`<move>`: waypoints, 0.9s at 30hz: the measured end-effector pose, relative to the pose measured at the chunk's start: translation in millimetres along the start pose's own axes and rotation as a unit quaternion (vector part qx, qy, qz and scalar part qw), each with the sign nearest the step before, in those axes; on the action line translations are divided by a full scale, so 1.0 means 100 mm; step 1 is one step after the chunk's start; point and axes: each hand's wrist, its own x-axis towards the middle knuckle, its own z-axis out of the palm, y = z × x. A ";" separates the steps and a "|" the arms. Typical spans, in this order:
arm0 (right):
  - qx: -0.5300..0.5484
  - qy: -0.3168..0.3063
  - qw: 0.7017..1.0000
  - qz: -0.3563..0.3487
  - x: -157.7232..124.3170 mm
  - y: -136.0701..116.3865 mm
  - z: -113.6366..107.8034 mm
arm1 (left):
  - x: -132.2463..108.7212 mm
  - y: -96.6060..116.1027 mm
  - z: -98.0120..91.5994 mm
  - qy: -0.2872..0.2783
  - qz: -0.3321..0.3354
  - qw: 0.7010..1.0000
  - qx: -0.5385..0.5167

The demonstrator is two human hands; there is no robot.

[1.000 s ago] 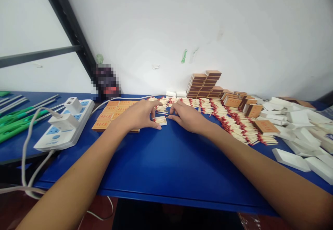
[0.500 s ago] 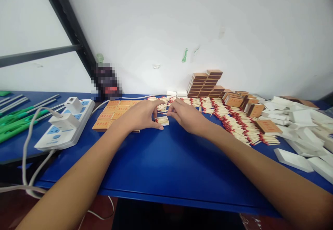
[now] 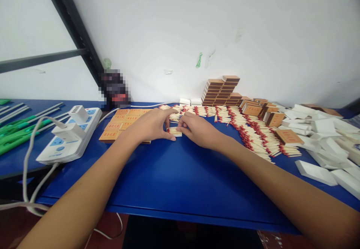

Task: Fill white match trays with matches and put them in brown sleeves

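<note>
A small white tray (image 3: 176,134) with red-tipped matches in it lies on the blue table (image 3: 168,181). My left hand (image 3: 156,124) is curved around the tray's left side, thumb in front and fingers behind, spaced apart. At the tray's right end is my right hand (image 3: 195,128), its fingers pinched together; what they hold, if anything, is too small to make out. Rows of loose matches (image 3: 253,132) stretch behind the hands and off to the right. Orange matchboxes (image 3: 112,125) lie in a block beside my left wrist.
Stacked matchboxes (image 3: 221,91) stand against the wall. White empty trays (image 3: 323,129) are heaped at the right, near leaning matchboxes (image 3: 253,108). On the left are a power strip (image 3: 70,136) with cables and green-handled tools (image 3: 22,129).
My right hand has moved slightly left and down, its pinched fingers now over the tray's right end. My left hand has stayed around the tray.
</note>
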 end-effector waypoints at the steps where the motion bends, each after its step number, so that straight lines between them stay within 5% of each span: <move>1: 0.007 -0.002 1.000 0.001 0.01 0.00 0.01 | 0.00 0.00 0.00 0.000 0.000 1.000 -0.001; 9: 0.056 0.078 0.995 0.002 0.12 0.16 0.05 | -0.01 -0.05 -0.03 0.003 -0.002 1.000 0.013; 27: -0.028 0.040 0.999 0.024 0.19 0.14 0.14 | -0.01 -0.03 -0.04 0.000 -0.009 1.000 0.016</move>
